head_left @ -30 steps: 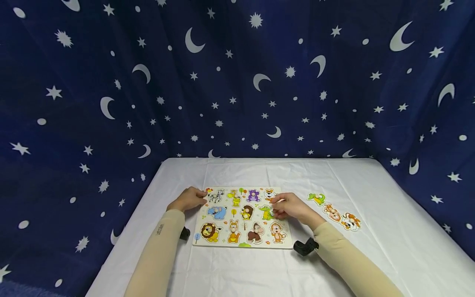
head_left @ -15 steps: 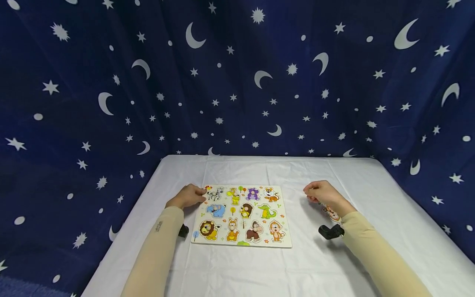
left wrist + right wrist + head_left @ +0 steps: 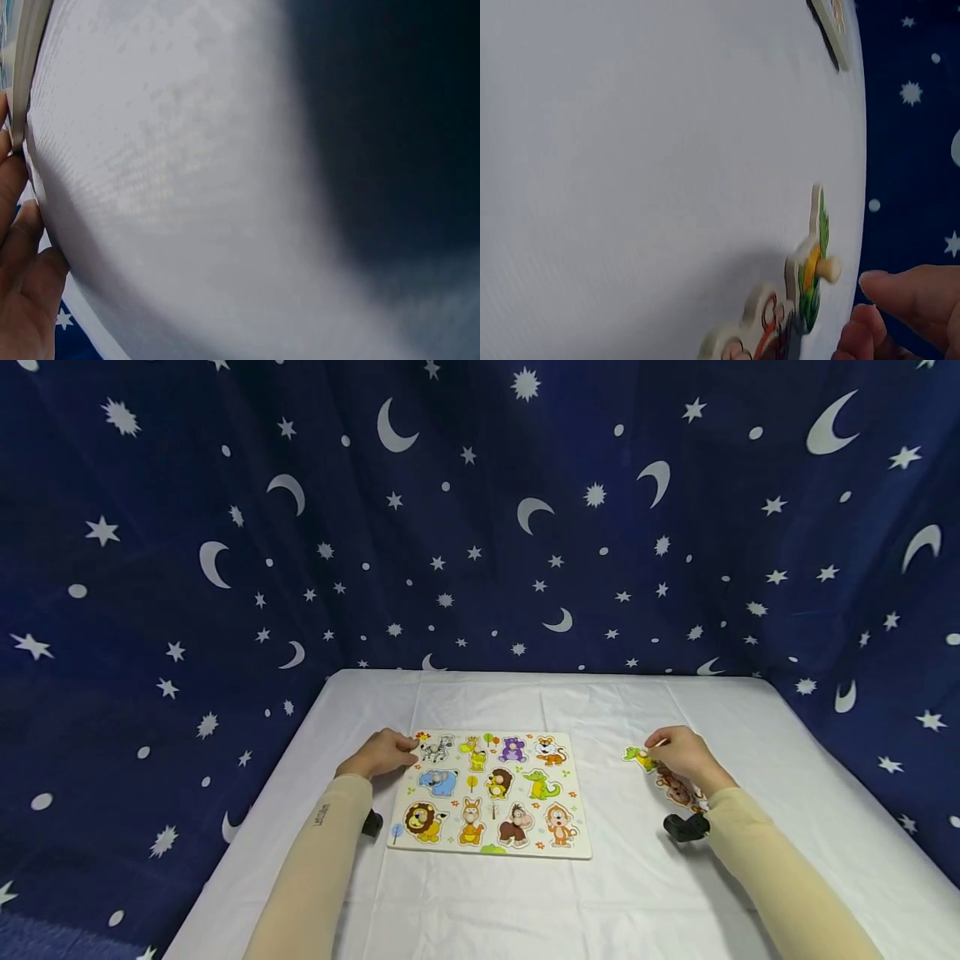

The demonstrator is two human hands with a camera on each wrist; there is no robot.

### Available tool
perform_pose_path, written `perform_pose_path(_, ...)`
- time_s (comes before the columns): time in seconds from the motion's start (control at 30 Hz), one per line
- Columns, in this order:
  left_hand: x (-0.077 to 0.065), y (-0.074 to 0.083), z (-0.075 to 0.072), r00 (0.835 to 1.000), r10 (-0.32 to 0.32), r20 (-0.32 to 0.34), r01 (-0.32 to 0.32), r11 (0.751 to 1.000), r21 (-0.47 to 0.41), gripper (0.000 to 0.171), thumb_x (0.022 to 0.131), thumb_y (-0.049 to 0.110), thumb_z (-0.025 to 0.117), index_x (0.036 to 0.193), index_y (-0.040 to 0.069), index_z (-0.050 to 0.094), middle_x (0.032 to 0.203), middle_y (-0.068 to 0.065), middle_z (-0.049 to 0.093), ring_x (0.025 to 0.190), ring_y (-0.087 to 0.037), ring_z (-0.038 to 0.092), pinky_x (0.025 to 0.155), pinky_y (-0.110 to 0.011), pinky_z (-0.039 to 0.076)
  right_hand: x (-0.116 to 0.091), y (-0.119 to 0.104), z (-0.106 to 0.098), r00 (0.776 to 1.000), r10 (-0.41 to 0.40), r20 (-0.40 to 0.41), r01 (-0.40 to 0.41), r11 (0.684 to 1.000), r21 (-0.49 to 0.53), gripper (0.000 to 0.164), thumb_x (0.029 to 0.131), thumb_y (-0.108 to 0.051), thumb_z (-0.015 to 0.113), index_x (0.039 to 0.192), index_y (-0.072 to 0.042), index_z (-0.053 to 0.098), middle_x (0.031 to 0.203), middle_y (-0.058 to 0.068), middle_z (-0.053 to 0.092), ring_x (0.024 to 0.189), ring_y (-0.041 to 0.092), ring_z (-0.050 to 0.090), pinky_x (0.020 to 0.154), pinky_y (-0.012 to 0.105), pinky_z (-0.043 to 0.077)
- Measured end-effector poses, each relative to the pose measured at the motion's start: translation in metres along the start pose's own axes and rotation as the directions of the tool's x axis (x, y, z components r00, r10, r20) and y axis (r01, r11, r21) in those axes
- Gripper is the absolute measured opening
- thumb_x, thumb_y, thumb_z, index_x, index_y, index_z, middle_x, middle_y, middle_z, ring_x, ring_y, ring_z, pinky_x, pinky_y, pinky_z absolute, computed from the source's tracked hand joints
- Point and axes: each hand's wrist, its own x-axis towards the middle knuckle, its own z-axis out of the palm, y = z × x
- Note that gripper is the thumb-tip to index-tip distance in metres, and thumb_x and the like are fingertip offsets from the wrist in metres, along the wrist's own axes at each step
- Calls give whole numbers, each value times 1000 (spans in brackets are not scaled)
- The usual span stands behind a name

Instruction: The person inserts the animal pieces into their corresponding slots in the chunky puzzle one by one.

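A wooden puzzle board point(image 3: 555, 847) with colourful animal pictures lies flat on the white table. My left hand point(image 3: 382, 753) holds its upper left edge between thumb and forefinger; in the left wrist view the other fingers point(image 3: 37, 281) rest beside the edge. To the right of the board, my right hand point(image 3: 684, 753) is over a green crocodile puzzle piece point(image 3: 637, 758). In the right wrist view the thumb and fingertips stand just apart from the wooden knob point(image 3: 828, 269) on that piece. A monkey piece point(image 3: 677, 791) lies partly under the right hand.
Another piece point(image 3: 701, 802) shows only as a sliver beside the right wrist. Black wrist camera mounts point(image 3: 686, 827) hang under both wrists. A dark blue curtain point(image 3: 480, 527) with moons and stars stands behind and at the sides of the white cloth-covered table point(image 3: 487, 910).
My right hand has moved from the board's right side over to the loose pieces, leaving the tiger and crocodile places on the board in full view. The left hand has stayed put.
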Motion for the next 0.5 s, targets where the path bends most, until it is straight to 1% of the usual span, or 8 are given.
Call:
perform_pose_path(0.07, 1, 0, 0, 1000, -2, 1, 2, 1000, 4, 45, 91, 18, 73, 134, 10, 63, 142, -16, 57, 136, -35, 49, 117, -50, 37, 3, 3, -2, 1000, 6, 21, -6, 1000, -6, 22, 91, -10, 63, 106, 5, 68, 91, 15, 67, 76, 20, 58, 63, 29, 46)
perform_pose_path(0.17, 2, -1, 0, 1000, -5, -1, 5, 1000, 4, 44, 91, 19, 72, 134, 12, 63, 143, -14, 57, 137, -35, 48, 118, -50, 36, 8, 6, -3, 998, -13, 61, 13, 1000, -4, 20, 90, -7, 63, 106, 5, 68, 90, 14, 66, 76, 20, 57, 63, 29, 46)
perform_pose_path(0.3, 0, -1, -1, 1000, 7, -3, -7, 1000, 19, 44, 92, 19, 72, 134, 11, 63, 144, -14, 57, 137, -35, 48, 118, -50, 36, 12, 7, -1, 994, -47, 100, 47, 999, -4, 17, 90, -4, 62, 103, 5, 68, 86, 11, 66, 73, 19, 56, 63, 30, 46)
perform_pose_path(0.5, -3, 1, 0, 1000, 20, -1, -20, 999, 27, 43, 92, 19, 71, 134, 10, 63, 144, -14, 57, 138, -36, 48, 118, -50, 36, 16, 5, 4, 991, -70, 114, 76, 996, -45, 16, 87, -1, 61, 100, 3, 69, 82, 8, 64, 68, 16, 54, 60, 29, 46)
